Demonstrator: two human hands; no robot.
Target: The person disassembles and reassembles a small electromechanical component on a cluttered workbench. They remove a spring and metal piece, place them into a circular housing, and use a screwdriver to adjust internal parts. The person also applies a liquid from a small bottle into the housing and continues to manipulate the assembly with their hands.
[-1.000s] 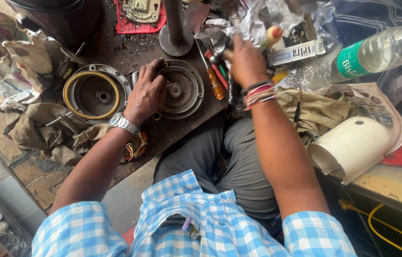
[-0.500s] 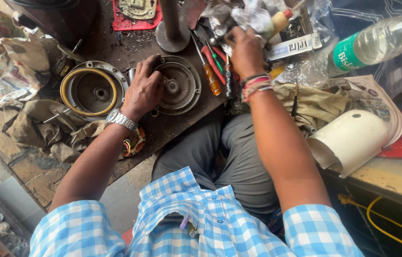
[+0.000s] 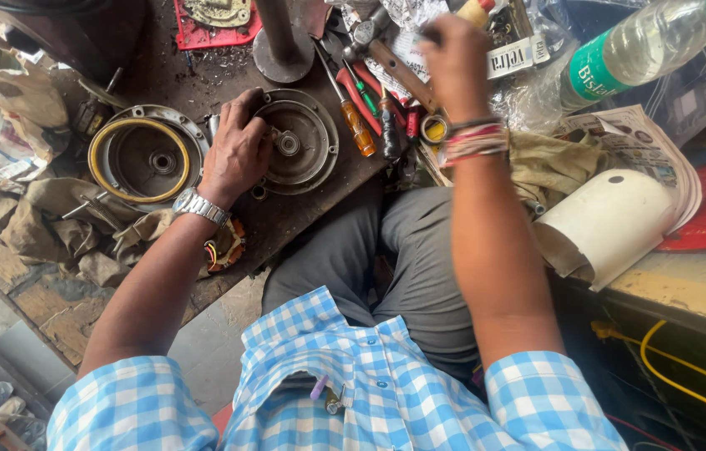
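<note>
The round grey motor cover (image 3: 296,144) is pinned flat on the dark surface (image 3: 303,219) by the left hand (image 3: 236,154), whose fingers (image 3: 246,107) are curled together over its rim on the side away from the hub; it is presumably held so that it cannot slide or turn while work is done at its centre. The right hand (image 3: 456,60) is raised above the clutter, its fingers clamped on the wooden handle of a hammer (image 3: 386,60), whose metal head (image 3: 361,32) points toward the cover, just beyond the left fingertips. The grip sits far back on the handle, as is done for a swing. A second housing with a yellow ring (image 3: 146,159) lies just beside the back of the left hand, set aside but within reach. Screwdrivers (image 3: 355,104) lie between the two hands, under the hammer handle.

Compared with half a second ago, the right hand has been lifted out of the pile of tools, and the hammer, not then plainly seen in it, is now carried. The left hand has been kept on the cover, unmoved.
</note>
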